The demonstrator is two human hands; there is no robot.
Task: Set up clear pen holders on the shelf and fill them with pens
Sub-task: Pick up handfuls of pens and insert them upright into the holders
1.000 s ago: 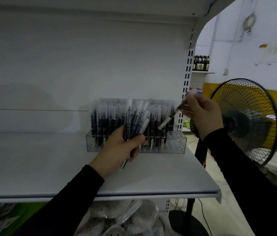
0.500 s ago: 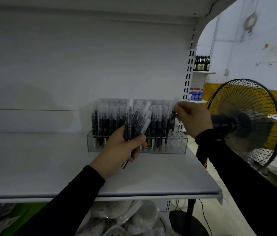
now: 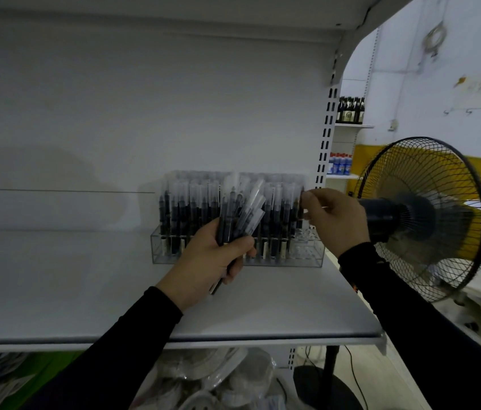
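Clear pen holder (image 3: 307, 255) sits on white shelf (image 3: 277, 306), toward rear R side, against back panel. Most slots filled w/ upright pens (image 3: 187, 208), dark barrels, clear caps; a few slots at R end of holder look unfilled.

L hand (image 3: 206, 267): fingers curled round a bundle of pens (image 3: 240, 214), caps up and fanned out, held in front of holder's middle, barrel ends poking out below palm.

R hand (image 3: 335, 217): at holder's upper R corner, thumb + fingertips pinching top of one pen (image 3: 300, 208) at the R end of the filled rows. Pen upright; cannot tell if fully seated in its slot.

Black sleeves on both arms. Standing fan (image 3: 422, 217) just R of shelf, beyond R hand. Dark bottles (image 3: 350, 109) on far shelving behind. Plastic-wrapped goods (image 3: 212, 377) on level below, blurred.
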